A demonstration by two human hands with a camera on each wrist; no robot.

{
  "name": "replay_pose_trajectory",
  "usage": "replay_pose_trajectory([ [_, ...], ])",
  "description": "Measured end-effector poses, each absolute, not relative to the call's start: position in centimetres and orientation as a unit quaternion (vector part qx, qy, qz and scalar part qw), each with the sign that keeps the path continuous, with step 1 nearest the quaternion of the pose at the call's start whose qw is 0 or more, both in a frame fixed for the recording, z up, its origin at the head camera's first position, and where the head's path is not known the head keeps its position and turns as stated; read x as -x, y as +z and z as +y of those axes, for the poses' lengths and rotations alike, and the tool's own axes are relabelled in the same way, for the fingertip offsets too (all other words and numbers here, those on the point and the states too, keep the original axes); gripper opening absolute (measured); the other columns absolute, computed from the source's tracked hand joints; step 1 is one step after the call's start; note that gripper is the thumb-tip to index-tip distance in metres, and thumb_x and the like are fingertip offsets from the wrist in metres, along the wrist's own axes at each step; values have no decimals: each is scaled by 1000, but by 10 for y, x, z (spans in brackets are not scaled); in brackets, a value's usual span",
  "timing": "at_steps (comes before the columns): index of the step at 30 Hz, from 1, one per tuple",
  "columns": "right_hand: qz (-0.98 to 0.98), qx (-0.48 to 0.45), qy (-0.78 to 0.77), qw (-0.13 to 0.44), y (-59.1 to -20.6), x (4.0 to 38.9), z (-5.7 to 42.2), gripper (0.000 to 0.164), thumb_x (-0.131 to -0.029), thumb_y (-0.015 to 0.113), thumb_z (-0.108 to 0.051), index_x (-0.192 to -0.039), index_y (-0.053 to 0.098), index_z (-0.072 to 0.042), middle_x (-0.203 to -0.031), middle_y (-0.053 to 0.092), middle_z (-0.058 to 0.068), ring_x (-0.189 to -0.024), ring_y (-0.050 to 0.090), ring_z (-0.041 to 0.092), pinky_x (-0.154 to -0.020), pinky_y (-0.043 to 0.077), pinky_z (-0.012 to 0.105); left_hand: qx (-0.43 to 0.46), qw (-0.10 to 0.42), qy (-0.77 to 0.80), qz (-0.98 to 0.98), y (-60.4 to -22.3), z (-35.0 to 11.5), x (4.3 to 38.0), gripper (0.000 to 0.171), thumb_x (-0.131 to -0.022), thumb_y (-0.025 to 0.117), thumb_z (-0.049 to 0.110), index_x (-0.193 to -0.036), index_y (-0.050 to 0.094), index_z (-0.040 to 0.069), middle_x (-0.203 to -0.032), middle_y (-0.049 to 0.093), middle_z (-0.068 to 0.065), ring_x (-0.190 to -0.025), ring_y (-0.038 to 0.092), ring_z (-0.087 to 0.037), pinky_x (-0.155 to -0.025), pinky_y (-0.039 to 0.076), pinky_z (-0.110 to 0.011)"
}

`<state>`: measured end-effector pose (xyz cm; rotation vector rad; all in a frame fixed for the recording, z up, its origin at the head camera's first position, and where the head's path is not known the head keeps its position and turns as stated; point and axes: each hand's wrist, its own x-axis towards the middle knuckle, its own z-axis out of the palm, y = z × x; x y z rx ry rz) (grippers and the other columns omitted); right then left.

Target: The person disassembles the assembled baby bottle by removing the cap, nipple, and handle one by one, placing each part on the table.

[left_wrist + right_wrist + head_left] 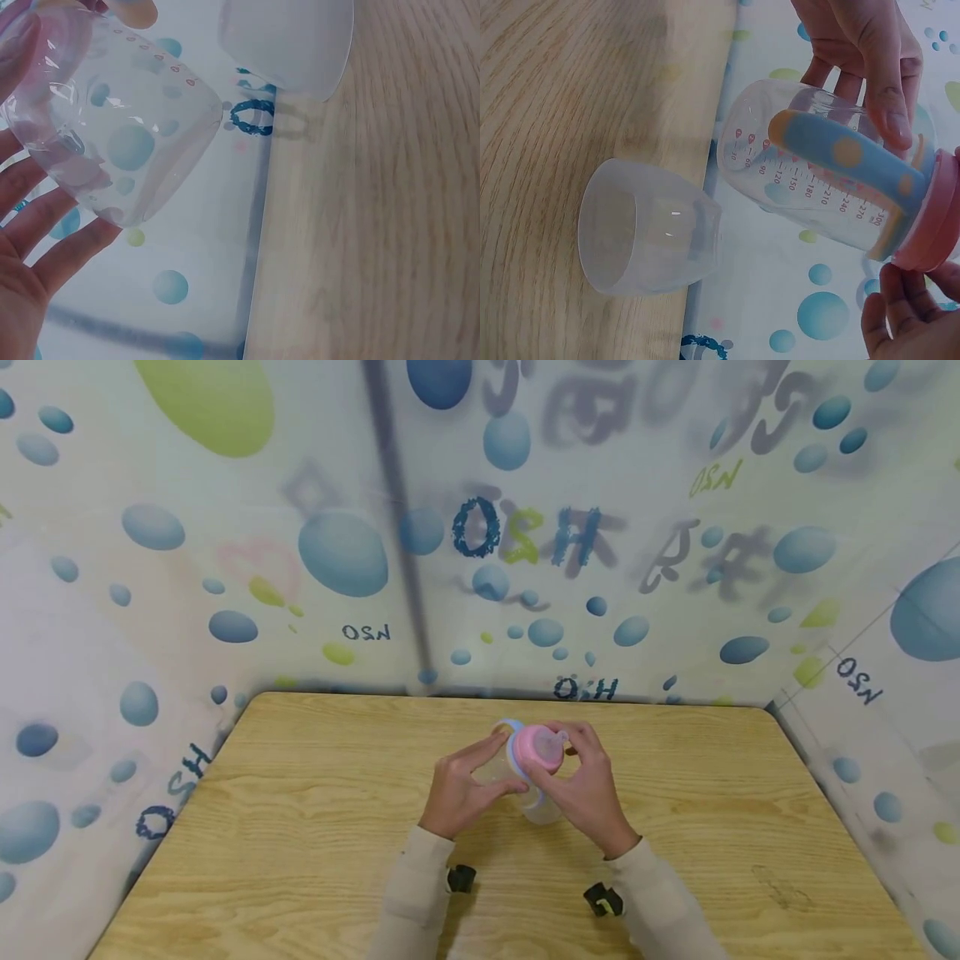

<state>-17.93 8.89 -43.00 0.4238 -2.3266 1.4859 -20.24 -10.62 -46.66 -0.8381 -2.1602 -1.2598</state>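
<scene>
A clear baby bottle (761, 161) with red measuring marks is held tilted above the table by both hands. My left hand (463, 792) grips its body, thumb on the near side and fingers round the far side. At the other end, my right hand (592, 789) pinches the pink collar (934, 214) between thumb and fingers. A pale teat (553, 743) sticks out of that collar. Along the bottle runs a blue handle (840, 150) with orange dots. Below the bottle, a frosted see-through cap (645, 229) rests on the wooden table.
The wooden table (300, 827) spreads out round both hands. Behind it stands a white wall covering (450, 618) printed with blue and green drops and lettering, and similar coverings rise at both sides. Black straps (603, 900) sit at the wrists, by the light sleeves (420, 893).
</scene>
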Motion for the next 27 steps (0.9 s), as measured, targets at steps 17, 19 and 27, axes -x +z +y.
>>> replay_pose_trajectory([
  [17, -797, -207, 548, 150, -428, 181, 97, 51, -80, 79, -2, -128, 63, -7, -124, 53, 7, -108, 51, 20, -89, 43, 40, 320, 217, -494, -779, -465, -106, 200, 70, -68, 91, 19, -130, 64, -2, -130, 63, -16, -120, 61, -27, -96, 52, -40],
  [19, -797, -210, 546, 150, -427, 181, 97, 52, -79, 78, -2, -129, 63, -7, -124, 53, 7, -108, 52, 20, -89, 44, 39, 323, 214, -498, -776, -465, -106, 200, 70, -68, 91, 18, -130, 64, -3, -130, 62, -17, -120, 61, -27, -96, 52, -40],
  [27, -800, -217, 539, 151, -426, 181, 97, 53, -78, 77, -1, -129, 63, -9, -123, 53, 7, -108, 52, 20, -90, 45, 42, 334, 211, -504, -768, -466, -106, 202, 69, -70, 90, 17, -130, 63, -2, -130, 63, -17, -120, 61, -28, -96, 52, -39],
])
